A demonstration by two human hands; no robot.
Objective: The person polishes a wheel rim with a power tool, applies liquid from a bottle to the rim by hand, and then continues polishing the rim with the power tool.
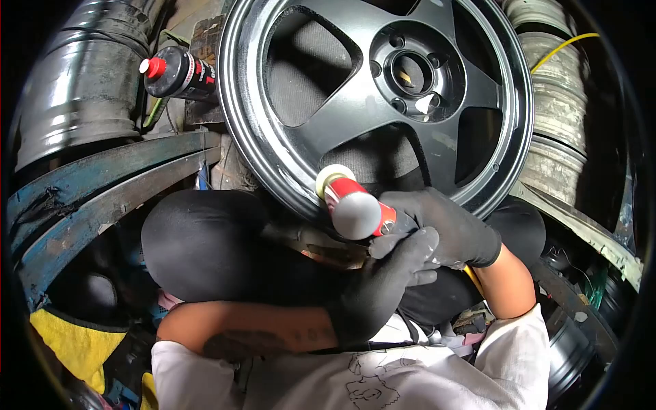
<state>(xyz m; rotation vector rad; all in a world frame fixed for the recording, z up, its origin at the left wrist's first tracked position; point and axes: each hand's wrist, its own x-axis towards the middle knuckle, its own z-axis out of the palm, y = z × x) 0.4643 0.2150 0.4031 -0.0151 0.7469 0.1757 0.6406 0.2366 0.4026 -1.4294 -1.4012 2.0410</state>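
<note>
A black five-spoke alloy wheel (342, 113) lies face up before my knees, with white smears along its left rim. My right hand (447, 229), in a dark glove, is closed around the handle of a small red polisher (387, 219) with a grey rounded head. Its pale round pad (335, 173) is at the lower-left rim. Also gloved, my left hand (386, 287) lies against the right hand, with its fingers stretched out and apart. Part of the handle is hidden by the hands.
At the left, a black bottle with a red cap (179, 73) lies beside the wheel. Stacked metal rims (78, 89) stand far left, more (557, 102) at right. Blue metal bars (113, 167) edge the left side. A yellow hose (564, 46) runs at upper right; a yellow cloth (75, 345) hangs lower left.
</note>
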